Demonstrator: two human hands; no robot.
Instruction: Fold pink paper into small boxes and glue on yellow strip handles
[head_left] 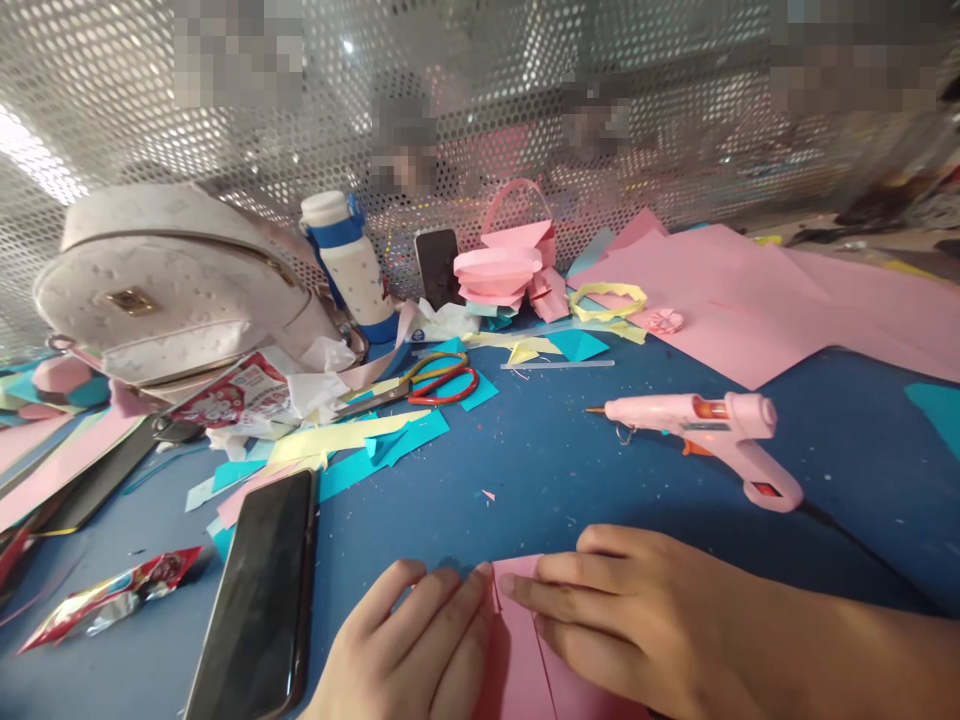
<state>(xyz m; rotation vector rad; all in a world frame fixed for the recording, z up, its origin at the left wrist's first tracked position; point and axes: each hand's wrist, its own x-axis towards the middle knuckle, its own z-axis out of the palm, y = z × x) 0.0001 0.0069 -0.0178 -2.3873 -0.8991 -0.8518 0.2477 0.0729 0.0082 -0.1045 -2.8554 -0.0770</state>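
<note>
A pink sheet of paper (pixel 525 660) lies on the blue table (pixel 540 450) at the near edge, with a fold line running down it. My left hand (pixel 412 650) rests on its left side, fingers stretched flat and together. My right hand (pixel 630 620) lies on the right side of the sheet, fingers extended and pressing down along the crease. The fingertips of both hands nearly meet over the fold. Neither hand grips anything.
A pink glue gun (pixel 712 430) lies to the right, its cord trailing right. A black phone (pixel 259 600) lies at the left, near a snack wrapper (pixel 112 595). Scissors (pixel 420 385), paper scraps, a white backpack (pixel 165 285), a bottle (pixel 349 260) and pink paper sheets (pixel 750 300) crowd the back.
</note>
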